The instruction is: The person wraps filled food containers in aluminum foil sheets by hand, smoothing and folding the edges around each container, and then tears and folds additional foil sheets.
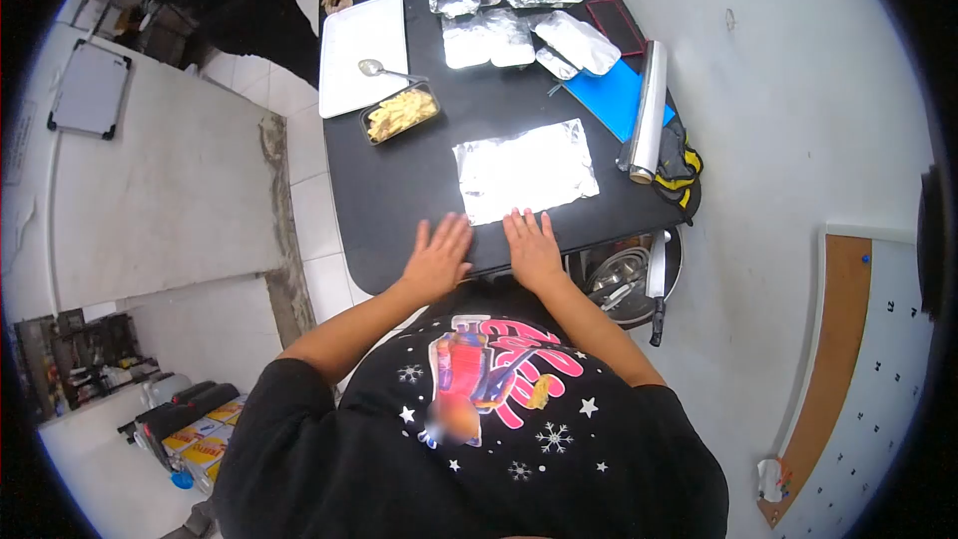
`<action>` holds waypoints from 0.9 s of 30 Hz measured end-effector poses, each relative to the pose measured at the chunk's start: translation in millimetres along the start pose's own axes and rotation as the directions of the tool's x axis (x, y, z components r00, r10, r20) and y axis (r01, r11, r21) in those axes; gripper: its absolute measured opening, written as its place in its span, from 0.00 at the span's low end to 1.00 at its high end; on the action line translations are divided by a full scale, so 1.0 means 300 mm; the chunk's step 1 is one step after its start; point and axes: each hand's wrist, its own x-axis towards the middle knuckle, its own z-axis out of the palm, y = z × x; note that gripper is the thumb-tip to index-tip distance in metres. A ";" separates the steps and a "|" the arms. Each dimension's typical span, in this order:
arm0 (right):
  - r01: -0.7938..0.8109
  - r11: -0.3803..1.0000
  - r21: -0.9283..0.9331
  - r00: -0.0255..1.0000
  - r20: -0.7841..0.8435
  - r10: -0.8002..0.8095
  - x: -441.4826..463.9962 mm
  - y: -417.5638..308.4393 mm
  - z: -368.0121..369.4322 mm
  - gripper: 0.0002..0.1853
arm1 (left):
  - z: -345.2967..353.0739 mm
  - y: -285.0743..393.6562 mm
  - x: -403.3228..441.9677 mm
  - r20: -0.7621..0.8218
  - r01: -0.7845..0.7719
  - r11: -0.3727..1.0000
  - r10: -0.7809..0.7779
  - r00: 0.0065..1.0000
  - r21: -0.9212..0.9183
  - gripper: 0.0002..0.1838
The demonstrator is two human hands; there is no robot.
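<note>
A sheet of aluminum foil (527, 172) lies flat on the black table (409, 185) in front of me. My left hand (439, 258) rests on the table by the foil's near left corner, fingers spread. At the foil's near edge is my right hand (534, 248), its fingertips touching that edge and its fingers stretched out. Neither hand holds anything. Left of the foil and farther off stands a black plastic container (401, 113) filled with pale yellow pasta. A metal spoon (384, 70) lies on a white tray (339, 45) behind it.
Several foil-covered containers (489, 38) stand at the far side. A foil roll (649, 115) lies on the right over a blue sheet (607, 100), beside a black and yellow item (684, 170). Below the right table edge are a knife (656, 274) and metal pans (621, 284).
</note>
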 end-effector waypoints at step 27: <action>0.159 0.958 0.240 0.960 -0.263 -0.094 -0.035 0.191 0.046 0.28 | 0.074 0.052 0.147 0.026 -0.079 0.995 0.081 0.996 -0.058 0.44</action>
